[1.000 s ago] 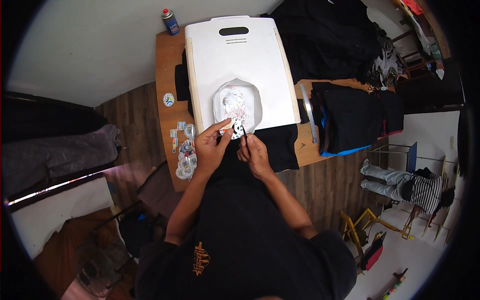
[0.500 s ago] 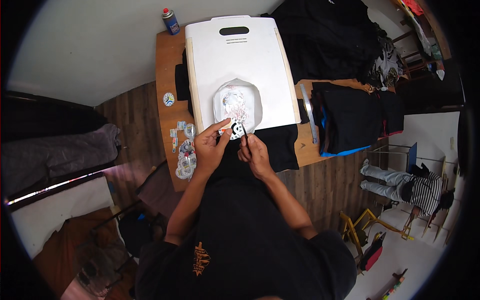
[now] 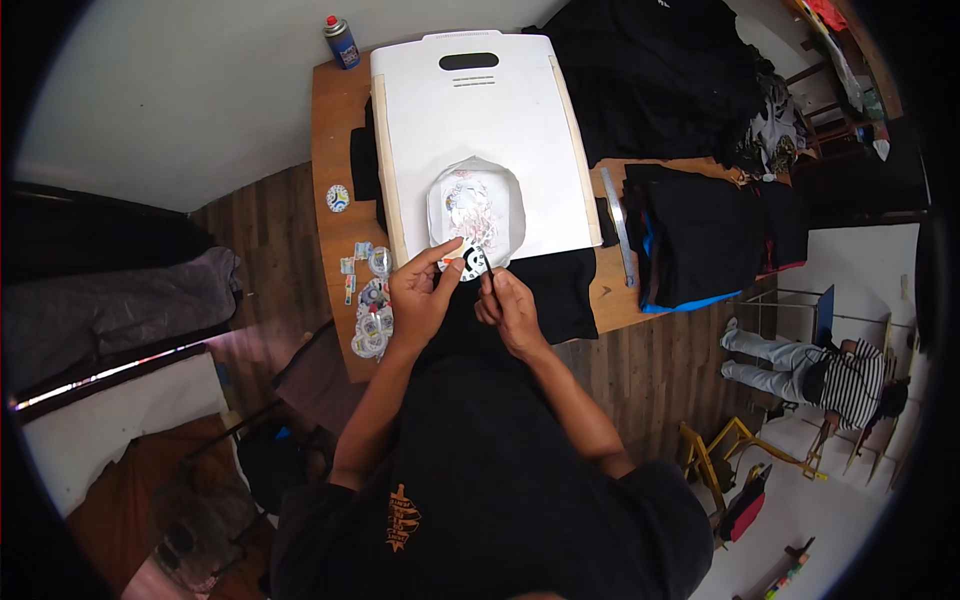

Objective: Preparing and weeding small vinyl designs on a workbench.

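Note:
Between the thumb and fingers of my left hand (image 3: 422, 290) is a round black-and-white printed sticker (image 3: 470, 262) with small orange and cream marks. My right hand (image 3: 512, 308) is closed around a slim dark tool (image 3: 488, 264), whose tip meets the sticker's right edge; whether it is a knife or tweezers is too small to make out. Just beyond the hands, a white paper tray (image 3: 512, 205) holds a heap of pale, thin scraps (image 3: 468, 205). This tray rests on the near part of a large white panel (image 3: 480, 125).
Left of the panel, on the wooden table (image 3: 345, 230), lie another round sticker (image 3: 338, 198) and several clear-wrapped sticker pieces (image 3: 372, 330). A spray can (image 3: 342, 42) stands behind. On the right are a metal ruler (image 3: 618, 230) and folded black garments (image 3: 690, 235). Another person (image 3: 840, 375) stands far right.
The sticker has turned slightly in my fingers and the tool's tip has shifted a little along its edge. Both hands stay in nearly the same place.

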A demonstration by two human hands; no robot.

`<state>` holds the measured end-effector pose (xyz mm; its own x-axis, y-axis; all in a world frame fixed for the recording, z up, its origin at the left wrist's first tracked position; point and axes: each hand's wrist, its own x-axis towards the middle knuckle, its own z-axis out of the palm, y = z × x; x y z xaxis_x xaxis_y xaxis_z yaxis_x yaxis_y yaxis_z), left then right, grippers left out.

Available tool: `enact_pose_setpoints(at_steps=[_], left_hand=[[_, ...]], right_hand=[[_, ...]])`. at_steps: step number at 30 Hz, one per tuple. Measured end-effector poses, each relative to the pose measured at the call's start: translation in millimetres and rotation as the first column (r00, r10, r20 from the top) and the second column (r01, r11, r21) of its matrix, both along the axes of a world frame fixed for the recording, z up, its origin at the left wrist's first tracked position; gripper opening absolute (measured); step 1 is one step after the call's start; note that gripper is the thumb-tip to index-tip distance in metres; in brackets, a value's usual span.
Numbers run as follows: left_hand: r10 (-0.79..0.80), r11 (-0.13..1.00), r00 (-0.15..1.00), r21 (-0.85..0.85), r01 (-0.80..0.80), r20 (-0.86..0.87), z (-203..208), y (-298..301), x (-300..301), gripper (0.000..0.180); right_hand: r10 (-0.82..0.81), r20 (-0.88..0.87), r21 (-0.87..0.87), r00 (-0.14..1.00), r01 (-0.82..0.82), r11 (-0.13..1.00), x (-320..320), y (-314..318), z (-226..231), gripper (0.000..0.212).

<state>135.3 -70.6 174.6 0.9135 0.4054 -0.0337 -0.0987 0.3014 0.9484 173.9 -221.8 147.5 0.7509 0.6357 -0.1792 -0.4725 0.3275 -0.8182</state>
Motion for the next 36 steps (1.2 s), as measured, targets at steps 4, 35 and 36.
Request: enact_pose_setpoints(at_steps=[4, 35, 36], left_hand=[[0.009, 1.000, 1.000, 0.007, -0.009, 0.001, 4, -1, 2, 0.031], [0.028, 0.999, 1.000, 0.016, -0.028, -0.002, 0, -2, 5, 0.032], [0.026, 1.000, 1.000, 0.016, -0.026, 0.006, 0, -2, 5, 0.032]], right_hand=[[-0.003, 0.005, 0.002, 1.000, 0.003, 1.000, 1, 1, 0, 0.034], [-0.028, -0.033, -0.010, 0.999, 0.027, 1.000, 2, -2, 3, 0.036], [-0.026, -0.026, -0.014, 0.999, 0.026, 1.000, 2, -2, 3, 0.035]])
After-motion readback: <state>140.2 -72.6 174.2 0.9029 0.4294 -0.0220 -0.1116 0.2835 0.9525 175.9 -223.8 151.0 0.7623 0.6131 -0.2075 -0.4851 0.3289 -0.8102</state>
